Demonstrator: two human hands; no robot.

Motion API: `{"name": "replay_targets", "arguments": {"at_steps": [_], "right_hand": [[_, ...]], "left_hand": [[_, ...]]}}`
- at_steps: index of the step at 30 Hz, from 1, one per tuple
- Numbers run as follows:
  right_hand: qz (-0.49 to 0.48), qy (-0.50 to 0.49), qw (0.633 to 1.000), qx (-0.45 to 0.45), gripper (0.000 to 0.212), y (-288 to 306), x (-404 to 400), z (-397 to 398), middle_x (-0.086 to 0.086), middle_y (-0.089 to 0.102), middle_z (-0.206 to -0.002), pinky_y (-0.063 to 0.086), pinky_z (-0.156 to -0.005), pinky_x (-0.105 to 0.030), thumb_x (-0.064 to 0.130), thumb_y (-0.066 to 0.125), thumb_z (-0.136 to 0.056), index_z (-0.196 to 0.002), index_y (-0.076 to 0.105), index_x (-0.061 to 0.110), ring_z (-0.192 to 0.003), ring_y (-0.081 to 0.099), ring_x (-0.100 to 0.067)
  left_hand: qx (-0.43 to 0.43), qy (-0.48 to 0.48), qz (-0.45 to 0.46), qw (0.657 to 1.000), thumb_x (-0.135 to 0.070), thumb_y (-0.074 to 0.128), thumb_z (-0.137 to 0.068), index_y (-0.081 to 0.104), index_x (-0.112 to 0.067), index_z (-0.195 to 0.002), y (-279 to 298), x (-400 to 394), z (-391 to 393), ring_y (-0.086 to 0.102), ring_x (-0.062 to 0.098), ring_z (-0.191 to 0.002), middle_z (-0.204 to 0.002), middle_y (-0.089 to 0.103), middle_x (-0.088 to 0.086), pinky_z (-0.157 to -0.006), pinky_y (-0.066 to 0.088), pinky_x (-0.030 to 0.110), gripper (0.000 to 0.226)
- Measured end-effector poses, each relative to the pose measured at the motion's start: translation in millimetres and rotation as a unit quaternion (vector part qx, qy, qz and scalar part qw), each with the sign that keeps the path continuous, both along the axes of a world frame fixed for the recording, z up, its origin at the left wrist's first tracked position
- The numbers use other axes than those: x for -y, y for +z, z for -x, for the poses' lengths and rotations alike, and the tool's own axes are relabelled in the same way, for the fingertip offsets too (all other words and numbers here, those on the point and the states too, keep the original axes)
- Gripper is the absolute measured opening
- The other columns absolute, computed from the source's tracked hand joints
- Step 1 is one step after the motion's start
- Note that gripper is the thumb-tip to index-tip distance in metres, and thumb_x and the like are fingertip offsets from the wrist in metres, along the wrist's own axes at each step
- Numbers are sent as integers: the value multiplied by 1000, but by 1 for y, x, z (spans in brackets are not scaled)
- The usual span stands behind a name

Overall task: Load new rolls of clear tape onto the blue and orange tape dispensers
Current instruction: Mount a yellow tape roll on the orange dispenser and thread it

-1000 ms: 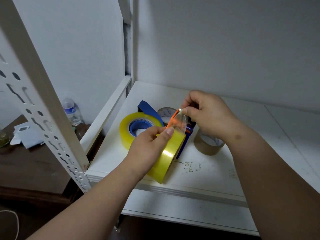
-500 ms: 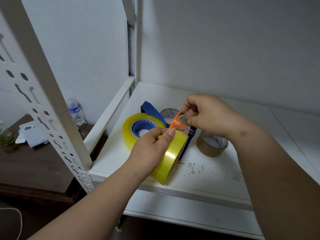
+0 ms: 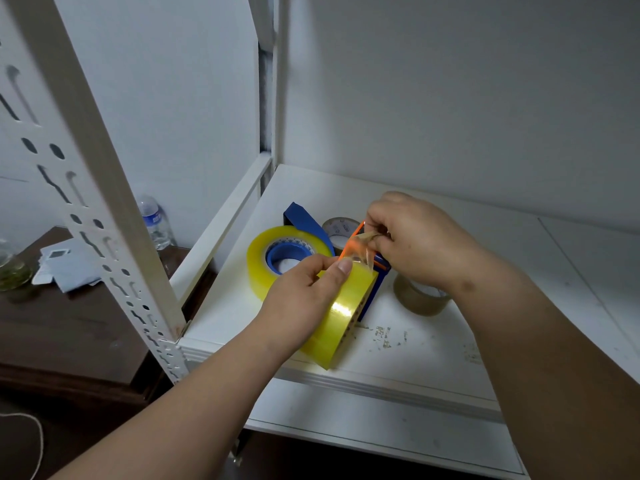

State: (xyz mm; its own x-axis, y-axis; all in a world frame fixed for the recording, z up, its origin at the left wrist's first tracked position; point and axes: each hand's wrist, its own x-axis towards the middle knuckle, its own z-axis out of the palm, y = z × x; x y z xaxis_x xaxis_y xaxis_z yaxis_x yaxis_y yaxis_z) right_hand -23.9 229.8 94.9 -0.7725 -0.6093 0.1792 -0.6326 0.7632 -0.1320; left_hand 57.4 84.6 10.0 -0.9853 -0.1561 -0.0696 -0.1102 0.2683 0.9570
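A blue tape dispenser stands on the white shelf with a big yellowish clear tape roll mounted on its blue hub. My left hand grips the roll from the front, thumb on its top edge. My right hand pinches the loose clear tape end, which has an orange starter tab, and holds it just above the roll. The dispenser's front end is mostly hidden behind the roll and my hands.
Two smaller brownish tape rolls lie on the shelf: one behind the dispenser, one under my right wrist. A perforated white shelf post rises at left. Beyond it, a water bottle and papers sit on a dark table.
My right hand has peeled the tape end a little farther up and back from the roll. The left hand keeps its hold on the roll.
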Motion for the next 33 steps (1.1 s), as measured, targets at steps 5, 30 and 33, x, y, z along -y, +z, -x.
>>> {"name": "replay_targets", "arguments": {"at_steps": [5, 30, 33], "right_hand": [[-17, -18, 1000, -14, 9, 0, -6, -1, 4, 49, -83, 37, -63, -33, 14, 57, -85, -79, 53, 19, -77, 51, -23], [-78, -102, 991, -34, 18, 0, -6, -3, 2, 52, -84, 32, -67, -33, 23, 56, -83, -73, 41, 26, -77, 48, -24], [-70, -125, 990, -3, 20, 0, -9, -4, 1, 57, -85, 36, -65, -33, 20, 55, -82, -70, 40, 26, -79, 53, -24]], "left_hand": [[-1, 8, 3, 1000, -61, 47, -92, 61, -48, -87, -1, -2, 1, 64, 11, -91, -98, 70, -3, -80, 52, 32, 20], [6, -7, 32, 999, -62, 47, -93, 63, -38, -92, 6, 0, 2, 66, 22, -92, -96, 70, 6, -88, 54, 47, 29], [10, -12, 56, 998, -62, 45, -94, 63, -36, -94, 6, 0, 5, 64, 21, -90, -90, 68, 0, -85, 53, 43, 32]]}}
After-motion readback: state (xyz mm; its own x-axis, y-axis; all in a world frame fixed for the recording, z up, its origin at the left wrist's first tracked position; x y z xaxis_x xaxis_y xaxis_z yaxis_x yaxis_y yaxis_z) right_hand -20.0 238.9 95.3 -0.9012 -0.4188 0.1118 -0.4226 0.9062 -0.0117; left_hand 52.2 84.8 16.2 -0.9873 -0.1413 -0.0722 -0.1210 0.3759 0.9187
